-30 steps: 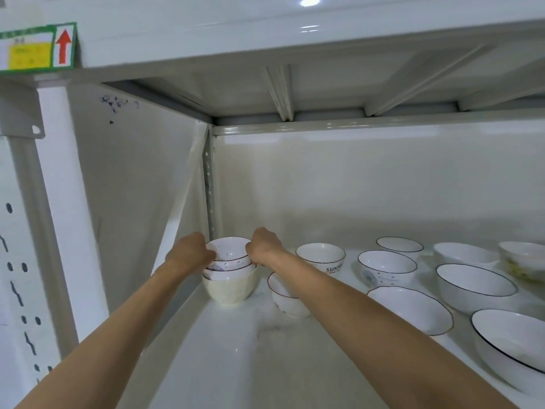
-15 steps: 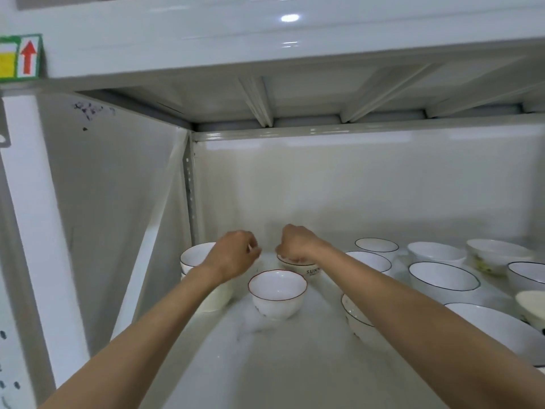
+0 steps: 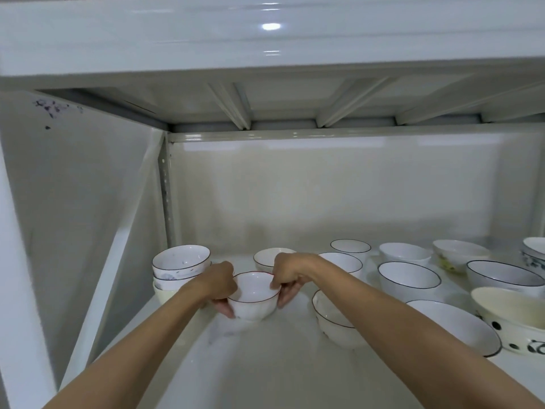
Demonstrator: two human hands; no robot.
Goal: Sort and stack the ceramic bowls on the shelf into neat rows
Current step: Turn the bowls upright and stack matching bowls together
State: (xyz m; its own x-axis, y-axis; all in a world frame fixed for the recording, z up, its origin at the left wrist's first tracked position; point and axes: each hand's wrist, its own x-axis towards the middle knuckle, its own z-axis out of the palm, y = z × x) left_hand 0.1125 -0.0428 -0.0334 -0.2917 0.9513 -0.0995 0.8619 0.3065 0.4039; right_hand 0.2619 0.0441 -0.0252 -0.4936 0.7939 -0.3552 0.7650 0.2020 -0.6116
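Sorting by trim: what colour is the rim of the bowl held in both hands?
Red, a thin line on the white held bowl; the head view shows it.

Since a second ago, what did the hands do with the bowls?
Both hands let go of the stack in the left back corner and came to the red-rimmed bowl. The left hand and the right hand now grip it from either side. The stack stayed put, and so did the other bowls on the shelf.
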